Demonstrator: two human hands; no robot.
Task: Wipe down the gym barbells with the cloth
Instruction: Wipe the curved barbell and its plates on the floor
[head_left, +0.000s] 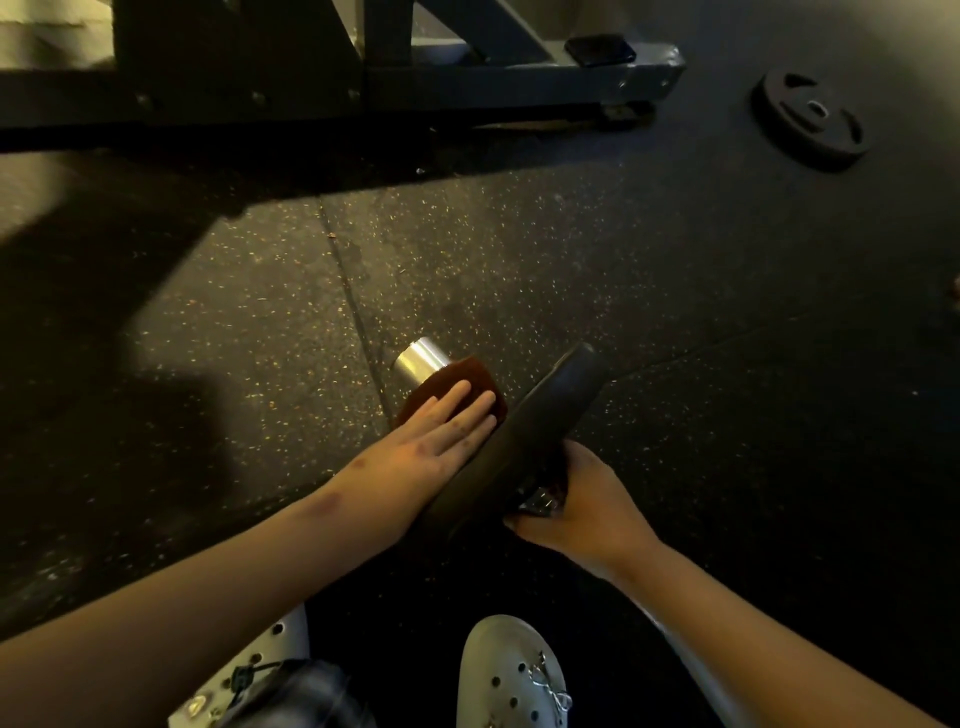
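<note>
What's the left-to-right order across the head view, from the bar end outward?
steel barbell sleeve end → brown cloth → loaded black weight plate → loose weight plate, far right on the floor. Omitted: left hand overlaps the cloth, right hand overlaps the loaded plate.

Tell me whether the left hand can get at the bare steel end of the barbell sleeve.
Probably yes: the left hand lies flat on the cloth right beside the steel sleeve end, with nothing between.
</note>
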